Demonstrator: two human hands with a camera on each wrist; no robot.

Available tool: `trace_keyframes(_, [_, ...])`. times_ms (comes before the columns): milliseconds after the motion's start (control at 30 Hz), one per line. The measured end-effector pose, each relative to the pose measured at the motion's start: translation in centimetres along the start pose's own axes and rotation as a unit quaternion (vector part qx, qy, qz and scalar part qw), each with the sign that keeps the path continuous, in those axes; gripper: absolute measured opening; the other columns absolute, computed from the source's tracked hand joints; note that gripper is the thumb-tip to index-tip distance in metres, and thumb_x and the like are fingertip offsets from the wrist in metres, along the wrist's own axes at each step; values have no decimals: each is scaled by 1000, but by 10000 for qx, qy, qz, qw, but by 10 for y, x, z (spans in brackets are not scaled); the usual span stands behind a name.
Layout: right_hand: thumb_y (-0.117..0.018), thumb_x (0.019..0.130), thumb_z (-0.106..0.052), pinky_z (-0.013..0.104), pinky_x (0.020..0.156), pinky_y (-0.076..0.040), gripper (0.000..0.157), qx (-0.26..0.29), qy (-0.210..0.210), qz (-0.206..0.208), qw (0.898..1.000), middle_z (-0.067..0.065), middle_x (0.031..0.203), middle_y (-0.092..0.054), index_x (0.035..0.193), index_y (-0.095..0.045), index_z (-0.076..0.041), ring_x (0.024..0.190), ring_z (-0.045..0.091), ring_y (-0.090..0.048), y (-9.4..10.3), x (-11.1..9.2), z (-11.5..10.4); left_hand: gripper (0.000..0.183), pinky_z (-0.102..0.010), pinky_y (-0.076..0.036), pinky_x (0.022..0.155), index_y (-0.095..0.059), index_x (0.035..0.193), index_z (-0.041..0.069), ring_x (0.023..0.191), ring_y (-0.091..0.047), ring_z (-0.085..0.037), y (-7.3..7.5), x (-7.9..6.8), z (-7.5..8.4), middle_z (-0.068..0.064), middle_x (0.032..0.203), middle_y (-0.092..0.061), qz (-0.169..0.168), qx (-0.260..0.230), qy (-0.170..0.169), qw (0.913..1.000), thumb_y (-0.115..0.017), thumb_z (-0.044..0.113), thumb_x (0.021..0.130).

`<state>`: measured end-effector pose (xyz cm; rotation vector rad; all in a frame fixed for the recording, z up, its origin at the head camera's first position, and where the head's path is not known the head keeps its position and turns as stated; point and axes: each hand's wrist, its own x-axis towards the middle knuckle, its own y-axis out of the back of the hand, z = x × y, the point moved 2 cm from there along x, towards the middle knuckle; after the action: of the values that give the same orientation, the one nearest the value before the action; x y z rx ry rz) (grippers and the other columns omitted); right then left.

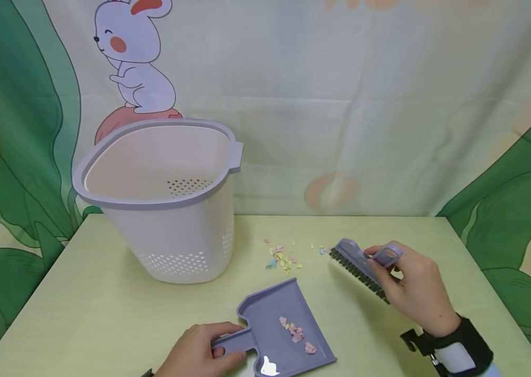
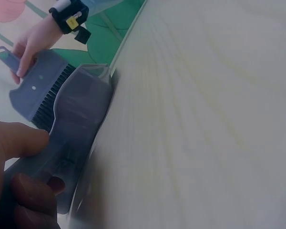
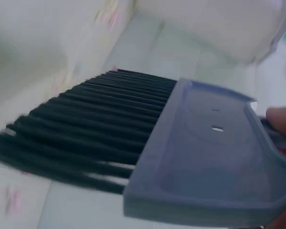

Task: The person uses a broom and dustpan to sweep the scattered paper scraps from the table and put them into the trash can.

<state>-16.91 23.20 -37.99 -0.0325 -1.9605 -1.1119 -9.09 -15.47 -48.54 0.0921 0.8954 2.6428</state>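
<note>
The left hand [image 1: 199, 350], cut off by the bottom edge of the head view, gripped the handle of a dustpan [image 1: 272, 335], whose lowest corner also ran out of frame. The left wrist view caught the pan nearly edge-on, hiding the pink scraps [image 1: 296, 334] inside it. Beyond the brush [image 1: 354, 259], the right wrist view was blurred, with only parts of the right hand [image 1: 418, 288] showing at its edge; whether the bristles touched the table [image 1: 105, 314] could not be told.

The dustpan was flat and purple-grey, with raised sides and a white rabbit-shaped mark. The brush matched it in colour and had dark bristles in clumps.

The pan lay to the right of the left hand. The right hand held the brush by its looped handle, bristles toward the pan. Loose coloured bits [image 1: 279, 256] lay between the brush head and a pale basket [image 1: 171, 230].
</note>
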Motion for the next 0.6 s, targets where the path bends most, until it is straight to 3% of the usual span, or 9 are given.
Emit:
trace_keyframes(167, [-88,76,-2,19,53,-38,34,-800,-9,33,9968,0,83,-68,105,-74,-10,63,6,-55,13,-3,37,24,-16,-34,53,-76,111,36,49,-36,7,0,1,-2,20,53,-43,30,36,-25,10000,-79,41,88])
trace_keyframes(367, [-87,79,-4,28,51,-40,31,-1269,-449,-36,9909,8,83,-70,106,-72,-7,60,13,-58,20,-10,72,25,-16,-35,54,-75,113,36,49,-37,7,-1,1,-4,21,53,-42,12,90,1,10000,-79,42,89])
trace_keyframes(600, [-84,82,-9,25,47,-31,18,-1592,-800,-599,9822,3,68,-59,84,-66,-7,53,8,-44,22,-15,83,25,-16,-35,54,-75,113,35,49,-37,7,0,1,-3,21,54,-42,-1,78,-55,10000,-79,41,89])
